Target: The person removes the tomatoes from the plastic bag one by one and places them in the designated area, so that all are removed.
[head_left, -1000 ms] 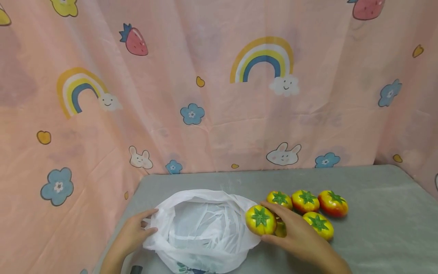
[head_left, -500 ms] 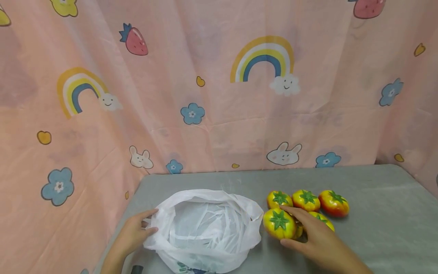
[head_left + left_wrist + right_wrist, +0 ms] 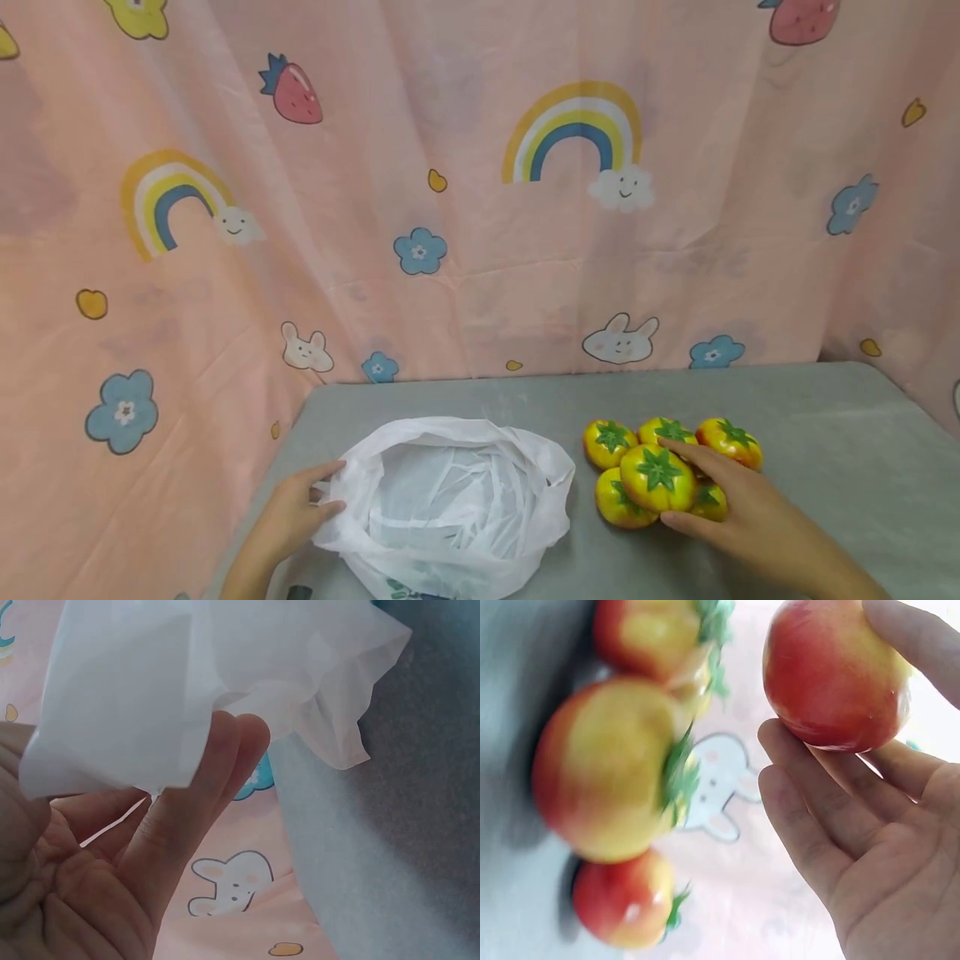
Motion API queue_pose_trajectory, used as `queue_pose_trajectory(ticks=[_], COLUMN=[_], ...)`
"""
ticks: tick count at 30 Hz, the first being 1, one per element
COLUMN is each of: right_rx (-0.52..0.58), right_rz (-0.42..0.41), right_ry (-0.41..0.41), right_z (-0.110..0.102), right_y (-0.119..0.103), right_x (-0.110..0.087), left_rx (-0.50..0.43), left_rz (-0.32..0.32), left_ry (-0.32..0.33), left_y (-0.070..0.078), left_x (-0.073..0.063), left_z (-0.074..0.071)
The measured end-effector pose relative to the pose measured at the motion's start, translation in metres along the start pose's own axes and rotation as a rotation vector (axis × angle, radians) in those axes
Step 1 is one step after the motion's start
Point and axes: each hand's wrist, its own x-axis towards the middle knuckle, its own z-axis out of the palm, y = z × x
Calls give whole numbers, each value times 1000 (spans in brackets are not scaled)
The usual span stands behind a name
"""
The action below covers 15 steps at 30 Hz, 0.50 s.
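A white plastic bag [image 3: 450, 575] stands with its mouth spread wide at the left of the table. My left hand [image 3: 294, 510] holds the bag's left rim between thumb and fingers; up close, the thin white film [image 3: 127, 697] covers part of those fingers. With thumb and fingertips my right hand [image 3: 738, 504] grips a yellow-red tomato [image 3: 657, 479] topped by a green star-shaped calyx. That tomato is raised above several similar tomatoes [image 3: 606, 443] right of the bag. Seen from the right wrist, the held tomato's [image 3: 832, 675] underside is red and glossy, apart from the others.
The grey tabletop [image 3: 840, 467] extends to the right of the tomatoes. A pink patterned curtain [image 3: 480, 317] hangs behind and to the left of it. A small dark object [image 3: 299, 592] lies near the front edge, beside my left forearm.
My right hand has carried the tomato rightward, from beside the bag's right rim to above the other tomatoes. My left hand keeps its hold on the bag.
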Motion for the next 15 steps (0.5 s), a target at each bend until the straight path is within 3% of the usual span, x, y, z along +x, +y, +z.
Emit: queue_pose_trajectory(ticks=[3,9,15], right_rx=[2,-37,-73], right_rz=[-49,-9,19], right_ry=[57,83,77], right_z=[-3,-10,-13], right_y=[15,40,51], right_x=[-3,-10,-14], left_rx=[3,11,14], left_rz=[-9,-16,-33], left_ry=[-1,-13,-25], left_y=[0,2,2], left_x=[1,1,1], left_z=[1,1,1])
